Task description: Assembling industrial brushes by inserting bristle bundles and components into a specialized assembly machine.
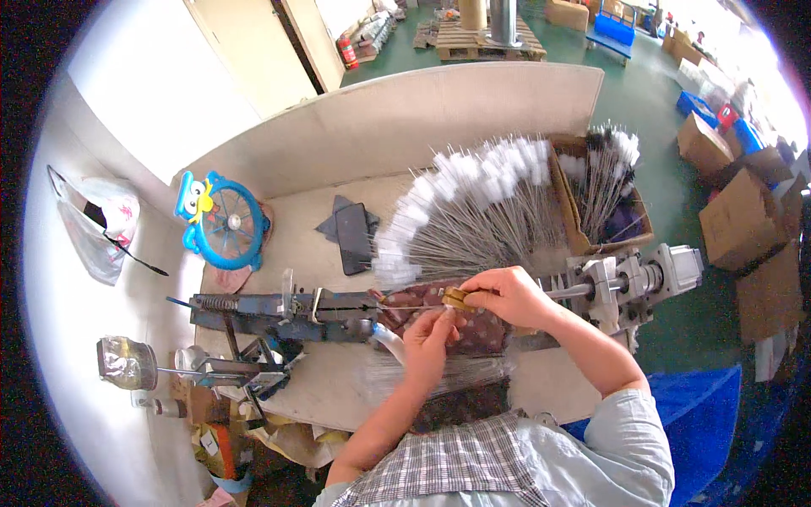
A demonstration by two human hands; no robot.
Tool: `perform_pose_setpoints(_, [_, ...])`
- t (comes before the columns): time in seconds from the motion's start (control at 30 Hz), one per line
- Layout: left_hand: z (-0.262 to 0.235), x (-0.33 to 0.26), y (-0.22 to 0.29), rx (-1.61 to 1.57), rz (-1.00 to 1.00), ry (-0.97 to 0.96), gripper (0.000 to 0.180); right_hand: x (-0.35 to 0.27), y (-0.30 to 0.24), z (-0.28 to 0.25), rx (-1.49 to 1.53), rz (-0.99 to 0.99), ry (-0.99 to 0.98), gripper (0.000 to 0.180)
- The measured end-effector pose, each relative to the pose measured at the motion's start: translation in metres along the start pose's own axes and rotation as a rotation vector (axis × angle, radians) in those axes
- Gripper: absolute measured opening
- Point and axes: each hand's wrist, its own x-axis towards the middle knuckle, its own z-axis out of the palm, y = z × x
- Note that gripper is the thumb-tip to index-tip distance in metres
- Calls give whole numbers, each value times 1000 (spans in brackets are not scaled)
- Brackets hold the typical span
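Note:
My right hand (508, 297) is closed on a small brass-coloured block (456, 297), gripped between thumb and fingers. Just below and to its left, the fingertips of my left hand (429, 340) are pinched together, touching or nearly touching the block; what they hold is too small to make out. A thin straight wire (405, 308) runs leftward from the hands toward the bench machine (338, 308). Beneath both hands lies a dark red patterned cloth (486, 334). Beyond them, many wire-stemmed brushes with white bristle heads (490, 173) lie fanned out.
A motor-like shaft unit (634, 283) stands at the right. Behind it is a cardboard box (574, 211) of black and white brushes. A blue toy-shaped fan (228, 221) and a dark phone (352, 238) sit far left. More wires (456, 368) lie on the near side.

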Motion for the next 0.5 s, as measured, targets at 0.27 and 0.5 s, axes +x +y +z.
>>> perform_pose_setpoints(0.27, [-2,-2,0,-82,43,32,15,0,3,-1,195,107,-57,23])
perform_pose_setpoints(0.5, [-19,-4,18,-366,-31,383,14,18,-13,16,-363,-374,125,18])
